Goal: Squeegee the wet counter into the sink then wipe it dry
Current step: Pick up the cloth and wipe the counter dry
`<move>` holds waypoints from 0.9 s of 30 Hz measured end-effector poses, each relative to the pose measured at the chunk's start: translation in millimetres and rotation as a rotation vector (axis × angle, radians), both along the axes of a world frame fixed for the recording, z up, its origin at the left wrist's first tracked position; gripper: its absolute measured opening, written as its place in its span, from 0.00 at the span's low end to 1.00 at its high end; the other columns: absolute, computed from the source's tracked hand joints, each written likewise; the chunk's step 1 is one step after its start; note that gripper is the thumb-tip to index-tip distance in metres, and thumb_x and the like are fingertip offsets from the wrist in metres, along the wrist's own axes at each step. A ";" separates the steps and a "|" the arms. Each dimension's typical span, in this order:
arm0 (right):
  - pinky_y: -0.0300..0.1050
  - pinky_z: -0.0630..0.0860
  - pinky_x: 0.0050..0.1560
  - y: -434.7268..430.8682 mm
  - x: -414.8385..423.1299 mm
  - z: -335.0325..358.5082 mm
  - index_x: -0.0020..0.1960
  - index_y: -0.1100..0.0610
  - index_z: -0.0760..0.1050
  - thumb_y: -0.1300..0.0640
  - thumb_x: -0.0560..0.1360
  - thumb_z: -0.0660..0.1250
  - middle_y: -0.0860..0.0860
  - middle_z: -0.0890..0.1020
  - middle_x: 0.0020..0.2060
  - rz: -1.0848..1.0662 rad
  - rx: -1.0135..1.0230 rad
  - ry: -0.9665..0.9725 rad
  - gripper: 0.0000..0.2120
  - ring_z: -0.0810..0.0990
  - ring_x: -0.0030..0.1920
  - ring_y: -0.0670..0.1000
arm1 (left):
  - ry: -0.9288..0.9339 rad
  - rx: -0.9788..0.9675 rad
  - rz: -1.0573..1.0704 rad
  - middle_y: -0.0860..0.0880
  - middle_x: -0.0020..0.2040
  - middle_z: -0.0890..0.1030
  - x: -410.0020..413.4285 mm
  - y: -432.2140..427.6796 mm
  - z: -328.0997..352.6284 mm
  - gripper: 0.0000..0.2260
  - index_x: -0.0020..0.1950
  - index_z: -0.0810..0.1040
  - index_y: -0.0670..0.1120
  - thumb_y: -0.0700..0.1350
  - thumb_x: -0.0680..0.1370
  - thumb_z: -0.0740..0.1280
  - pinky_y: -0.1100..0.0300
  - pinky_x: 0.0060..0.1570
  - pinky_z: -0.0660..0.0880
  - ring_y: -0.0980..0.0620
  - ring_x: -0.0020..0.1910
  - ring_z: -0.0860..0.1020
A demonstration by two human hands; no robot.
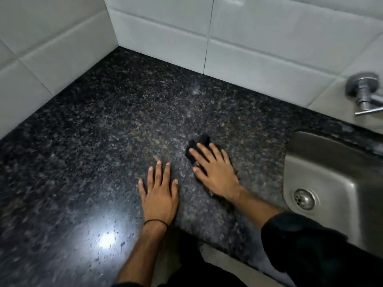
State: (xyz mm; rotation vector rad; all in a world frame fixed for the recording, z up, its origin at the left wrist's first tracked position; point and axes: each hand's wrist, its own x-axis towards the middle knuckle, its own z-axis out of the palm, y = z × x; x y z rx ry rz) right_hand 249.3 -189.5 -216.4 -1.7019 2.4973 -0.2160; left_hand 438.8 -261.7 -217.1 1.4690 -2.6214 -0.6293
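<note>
A dark speckled granite counter [107,125] fills the view, with a bright light reflection and small water drops at the lower left. My right hand [215,170] presses flat on a black cloth [200,141], whose edge shows beyond the fingertips; most of the cloth is hidden under the palm. My left hand [158,193] lies flat on the counter beside it, fingers spread, holding nothing. A steel sink [323,162] with a round drain [303,198] sits to the right of my right hand. No squeegee is in view.
White tiled walls [248,48] meet in a corner behind the counter. A chrome tap [364,94] is fixed to the wall above the sink. The counter's front edge runs under my forearms, with the floor below.
</note>
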 end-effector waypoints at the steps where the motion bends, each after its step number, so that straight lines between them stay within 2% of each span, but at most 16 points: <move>1: 0.59 0.62 0.72 13.9 14.8 1.5 0.78 0.39 0.56 0.42 0.80 0.53 0.44 0.62 0.77 -0.009 -0.008 0.010 0.26 0.61 0.76 0.56 | 0.005 -0.002 -0.010 0.55 0.81 0.50 1.6 1.3 -1.6 0.26 0.80 0.53 0.57 0.60 0.81 0.45 0.43 0.76 0.42 0.51 0.80 0.47; 4: 0.56 0.73 0.62 52.5 54.4 5.7 0.74 0.45 0.67 0.50 0.77 0.59 0.49 0.72 0.70 -0.093 -0.060 0.011 0.25 0.71 0.63 0.59 | 0.023 0.053 -0.023 0.54 0.81 0.50 4.7 -5.5 -1.5 0.25 0.80 0.54 0.57 0.57 0.83 0.51 0.42 0.75 0.41 0.50 0.80 0.46; 6: 0.53 0.75 0.59 78.4 73.9 11.6 0.71 0.49 0.71 0.54 0.76 0.62 0.51 0.75 0.65 -0.088 -0.092 0.007 0.23 0.71 0.55 0.60 | 0.044 0.089 -0.031 0.51 0.81 0.53 8.9 -8.7 3.6 0.24 0.79 0.58 0.54 0.53 0.83 0.55 0.41 0.75 0.43 0.48 0.80 0.49; 8: 0.49 0.72 0.56 101.6 81.1 21.3 0.68 0.52 0.74 0.57 0.76 0.63 0.51 0.77 0.59 -0.071 -0.129 -0.092 0.20 0.72 0.52 0.58 | 0.109 0.092 -0.024 0.48 0.79 0.60 16.7 -1.6 11.7 0.22 0.76 0.65 0.49 0.49 0.82 0.58 0.41 0.75 0.49 0.47 0.78 0.56; 9: 0.47 0.72 0.56 109.0 81.1 26.9 0.66 0.53 0.77 0.59 0.76 0.64 0.51 0.79 0.57 -0.111 -0.171 -0.219 0.19 0.74 0.51 0.56 | 0.168 0.085 -0.011 0.46 0.76 0.66 19.8 5.1 16.6 0.20 0.74 0.69 0.46 0.47 0.81 0.60 0.42 0.74 0.54 0.46 0.76 0.63; 11: 0.42 0.75 0.55 121.0 82.8 42.4 0.61 0.57 0.81 0.64 0.76 0.64 0.53 0.83 0.54 -0.330 -0.350 -0.557 0.16 0.80 0.50 0.47 | 0.305 0.048 0.000 0.43 0.66 0.78 26.7 27.4 30.6 0.16 0.67 0.76 0.43 0.43 0.80 0.62 0.45 0.68 0.67 0.44 0.66 0.75; 13: 0.35 0.78 0.49 132.7 82.3 57.5 0.62 0.60 0.80 0.68 0.78 0.63 0.57 0.84 0.53 -0.605 -0.567 -0.939 0.15 0.82 0.43 0.38 | 0.419 0.058 -0.016 0.43 0.60 0.82 28.2 51.9 44.8 0.14 0.64 0.79 0.42 0.42 0.79 0.63 0.49 0.62 0.74 0.44 0.58 0.79; 14: 0.36 0.79 0.46 139.2 83.0 62.9 0.63 0.61 0.79 0.67 0.79 0.61 0.58 0.84 0.52 -0.705 -0.678 -1.145 0.15 0.83 0.41 0.40 | 0.446 0.092 -0.033 0.44 0.59 0.82 27.5 63.2 50.3 0.14 0.63 0.79 0.42 0.42 0.79 0.63 0.50 0.60 0.74 0.44 0.57 0.79; 16: 0.42 0.81 0.41 162.0 93.1 75.1 0.65 0.61 0.78 0.66 0.79 0.60 0.59 0.84 0.51 -0.797 -0.889 -1.518 0.16 0.84 0.43 0.51 | 0.462 0.171 -0.101 0.45 0.58 0.82 28.8 89.5 53.6 0.13 0.63 0.79 0.43 0.43 0.80 0.62 0.49 0.59 0.75 0.45 0.57 0.79; 17: 0.43 0.81 0.37 177.6 98.3 80.5 0.64 0.62 0.78 0.67 0.78 0.60 0.60 0.84 0.50 -0.818 -0.958 -1.620 0.17 0.84 0.42 0.54 | 0.463 0.202 -0.145 0.45 0.58 0.82 29.5 103.4 53.2 0.13 0.62 0.80 0.44 0.43 0.80 0.62 0.48 0.59 0.75 0.46 0.57 0.79; 20: 0.41 0.76 0.28 219.5 103.4 89.9 0.63 0.60 0.78 0.64 0.76 0.59 0.59 0.83 0.46 -0.849 -1.044 -1.724 0.18 0.80 0.36 0.54 | 0.454 0.244 -0.277 0.47 0.54 0.84 24.4 137.3 56.1 0.12 0.59 0.81 0.46 0.44 0.80 0.62 0.49 0.56 0.77 0.48 0.54 0.81; 23: 0.41 0.75 0.28 259.4 94.5 95.7 0.61 0.58 0.78 0.63 0.74 0.59 0.58 0.80 0.44 -0.889 -1.181 -1.760 0.18 0.77 0.35 0.53 | 0.422 0.264 -0.404 0.48 0.51 0.85 8.0 166.6 64.7 0.11 0.58 0.82 0.49 0.45 0.80 0.62 0.50 0.53 0.79 0.50 0.50 0.82; 27: 0.42 0.75 0.29 314.1 78.0 109.2 0.66 0.58 0.76 0.63 0.74 0.59 0.57 0.80 0.44 -0.929 -1.321 -1.744 0.21 0.75 0.35 0.54 | 0.376 0.294 -0.541 0.49 0.50 0.85 -20.7 205.2 76.0 0.15 0.56 0.82 0.51 0.51 0.76 0.59 0.49 0.51 0.80 0.49 0.50 0.83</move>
